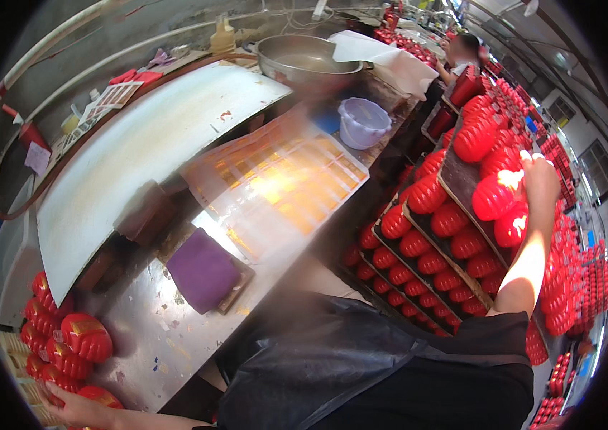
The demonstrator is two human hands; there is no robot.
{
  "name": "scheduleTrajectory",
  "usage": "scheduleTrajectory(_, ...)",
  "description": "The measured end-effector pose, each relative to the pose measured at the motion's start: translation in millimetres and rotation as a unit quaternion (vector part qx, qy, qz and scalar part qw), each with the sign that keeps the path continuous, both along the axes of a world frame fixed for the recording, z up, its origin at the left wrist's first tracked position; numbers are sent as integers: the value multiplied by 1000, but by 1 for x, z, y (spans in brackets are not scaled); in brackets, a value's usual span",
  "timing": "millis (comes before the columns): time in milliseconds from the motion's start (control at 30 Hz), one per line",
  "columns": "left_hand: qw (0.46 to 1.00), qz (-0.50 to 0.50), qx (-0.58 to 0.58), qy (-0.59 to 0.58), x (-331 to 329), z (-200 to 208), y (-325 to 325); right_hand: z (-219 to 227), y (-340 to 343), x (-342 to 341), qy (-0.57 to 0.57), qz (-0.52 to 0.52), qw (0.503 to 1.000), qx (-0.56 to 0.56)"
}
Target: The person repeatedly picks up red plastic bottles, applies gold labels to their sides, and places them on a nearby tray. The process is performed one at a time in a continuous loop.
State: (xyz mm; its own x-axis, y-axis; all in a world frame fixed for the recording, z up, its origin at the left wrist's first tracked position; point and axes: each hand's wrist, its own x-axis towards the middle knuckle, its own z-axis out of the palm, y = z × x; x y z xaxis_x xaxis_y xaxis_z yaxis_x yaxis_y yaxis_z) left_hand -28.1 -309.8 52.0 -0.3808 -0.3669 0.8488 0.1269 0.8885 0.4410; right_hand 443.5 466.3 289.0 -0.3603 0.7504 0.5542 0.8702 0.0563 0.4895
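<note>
My left hand is at the lower left edge, its fingers stretched out beside a cluster of glossy red ribbed lantern-shaped pieces. One of them, a red ribbed piece with a gold-coloured front, faces the metal table. My right arm reaches far out to the right. White coverings show on the fingertips of my right hand, which is next to a red ribbed piece on the top board of a stack. Glare and the hand's back hide whether those fingers grip anything.
Stacked boards carry rows of red pieces at the right. On the metal table are a purple pad, a translucent sheet with gold patches, a white curved board, a pale bucket and a metal basin. Another person is behind.
</note>
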Motion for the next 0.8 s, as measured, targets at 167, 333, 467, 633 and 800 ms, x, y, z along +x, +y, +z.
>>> scheduleTrajectory(167,987,-131,82,-48,-12,24,94,-16,39,15,98,44,979,-174)
scheduleTrajectory(333,937,-303,159,-61,-2,32,147,-3,55,20,191,-1,953,-237)
scheduleTrajectory(467,918,-361,147,-74,6,26,154,18,56,-9,159,107,962,-196)
scheduleTrajectory(633,905,-365,182,-118,17,25,142,30,89,-106,489,273,727,-397)
scheduleTrajectory(800,886,-380,214,-158,34,8,132,-7,138,-266,680,296,548,-387)
